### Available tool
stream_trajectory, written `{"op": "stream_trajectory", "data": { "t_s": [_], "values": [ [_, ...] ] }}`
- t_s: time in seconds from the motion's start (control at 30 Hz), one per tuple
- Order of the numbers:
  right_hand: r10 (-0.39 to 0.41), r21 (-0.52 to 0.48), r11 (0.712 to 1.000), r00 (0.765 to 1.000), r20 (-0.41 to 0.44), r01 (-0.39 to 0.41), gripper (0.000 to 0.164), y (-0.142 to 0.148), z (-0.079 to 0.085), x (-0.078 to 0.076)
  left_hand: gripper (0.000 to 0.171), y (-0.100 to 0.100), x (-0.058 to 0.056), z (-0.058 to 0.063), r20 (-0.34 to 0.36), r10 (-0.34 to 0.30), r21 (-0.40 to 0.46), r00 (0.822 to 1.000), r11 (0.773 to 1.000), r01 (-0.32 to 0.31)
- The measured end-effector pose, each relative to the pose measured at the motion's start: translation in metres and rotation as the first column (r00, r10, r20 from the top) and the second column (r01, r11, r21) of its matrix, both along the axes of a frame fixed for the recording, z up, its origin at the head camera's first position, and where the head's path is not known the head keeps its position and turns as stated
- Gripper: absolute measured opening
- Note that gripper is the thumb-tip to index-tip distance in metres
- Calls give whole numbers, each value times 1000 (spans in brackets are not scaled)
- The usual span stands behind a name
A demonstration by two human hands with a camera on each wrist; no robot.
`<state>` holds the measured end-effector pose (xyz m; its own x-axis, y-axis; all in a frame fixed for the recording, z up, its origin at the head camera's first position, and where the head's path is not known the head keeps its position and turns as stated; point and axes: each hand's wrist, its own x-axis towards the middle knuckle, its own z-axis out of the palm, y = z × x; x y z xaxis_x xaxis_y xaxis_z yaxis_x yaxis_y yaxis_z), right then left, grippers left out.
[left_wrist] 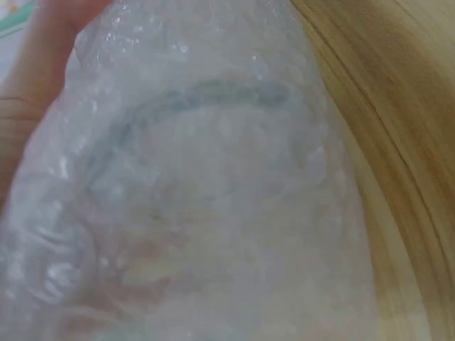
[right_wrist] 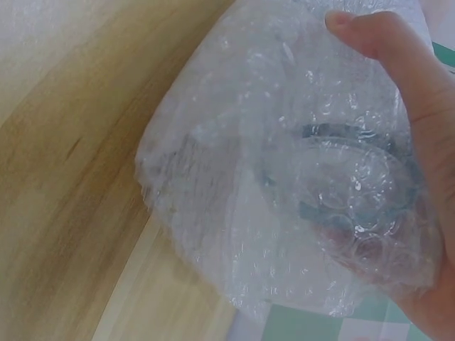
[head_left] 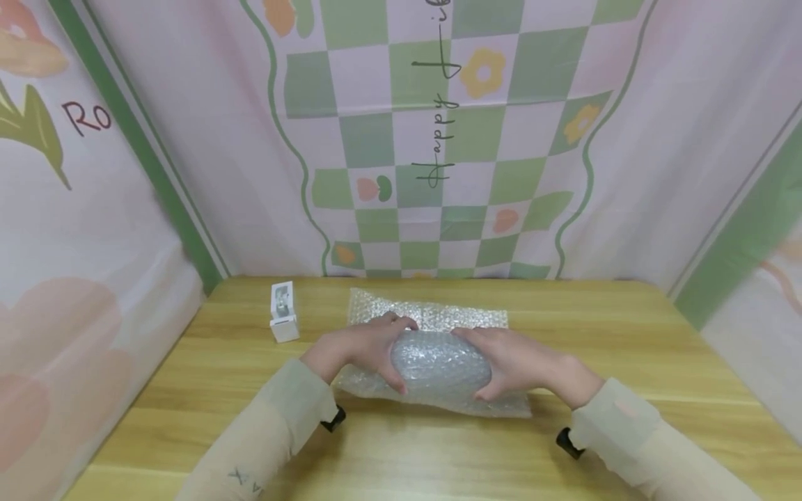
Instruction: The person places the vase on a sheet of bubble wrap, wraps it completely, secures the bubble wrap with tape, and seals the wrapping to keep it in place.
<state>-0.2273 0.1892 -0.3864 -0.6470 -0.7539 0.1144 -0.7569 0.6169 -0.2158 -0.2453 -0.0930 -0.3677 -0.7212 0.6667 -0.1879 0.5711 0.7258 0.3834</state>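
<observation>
White box (head_left: 285, 314): on tabletop (head_left: 438, 456), at left. Left hand (head_left: 371, 345): thumb and fingers spread wide, gripping left end of bubble-wrapped bundle (head_left: 440, 362), located mid-tabletop. Right hand (head_left: 519, 356): similarly spread, gripping the bundle's right end.

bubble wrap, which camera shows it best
The head view: it takes in the bubble wrap edge to edge, partly covered by the left hand and right hand gripping it. The left wrist view gives a blurred close-up, the right wrist view a clearer one, both cut off by the frame.
</observation>
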Motion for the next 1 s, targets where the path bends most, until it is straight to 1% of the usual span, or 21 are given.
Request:
{"op": "stream_trajectory", "data": {
  "t_s": [0.03, 0.1, 0.17, 0.27, 0.37, 0.43, 0.53, 0.6, 0.7, 0.87, 1.0],
  "values": [
    [-1, -2, 1000, 1000, 9, 1, 103, 0, -1, 0, 102, 0, 1, 1, -47, -6, -24, 999, 1000, 4],
    [-6, -3, 1000, 1000, 21, 6, 104, 0, -2, -1, 103, 0, 4, 1, -131, -19, -62, 991, 998, 11],
    [-8, -7, 1000, 999, 33, 8, 104, 1, -3, 0, 105, 0, 7, 1, -187, -35, -77, 982, 997, 21],
    [-7, -9, 1000, 999, 45, 8, 104, 1, -3, 0, 109, -1, 11, -1, -249, -44, -80, 968, 997, 25],
    [-4, -10, 1000, 998, 63, 4, 102, 1, -2, -1, 108, -2, 14, -2, -325, -50, -69, 944, 997, 29],
    [-10, -7, 1000, 997, 82, 10, 102, 1, -3, -2, 102, -1, 18, -1, -376, -55, -63, 925, 997, 34],
    [-20, -5, 1000, 994, 108, 21, 101, 1, -3, -3, 92, 1, 24, 1, -434, -75, -75, 898, 996, 47],
    [-26, -4, 1000, 993, 118, 27, 102, 1, -3, -3, 89, 2, 28, 1, -456, -86, -83, 886, 995, 54],
    [-29, -3, 1000, 991, 132, 30, 102, 1, -3, -4, 90, 2, 32, 0, -470, -88, -76, 878, 995, 59],
    [-40, -6, 999, 985, 169, 42, 104, 2, -2, -7, 102, 1, 36, -3, -469, -79, -46, 880, 997, 65],
    [-38, -4, 999, 983, 179, 40, 105, 2, -1, -10, 113, 2, 35, -7, -480, -83, -50, 873, 997, 67]
  ]
}}
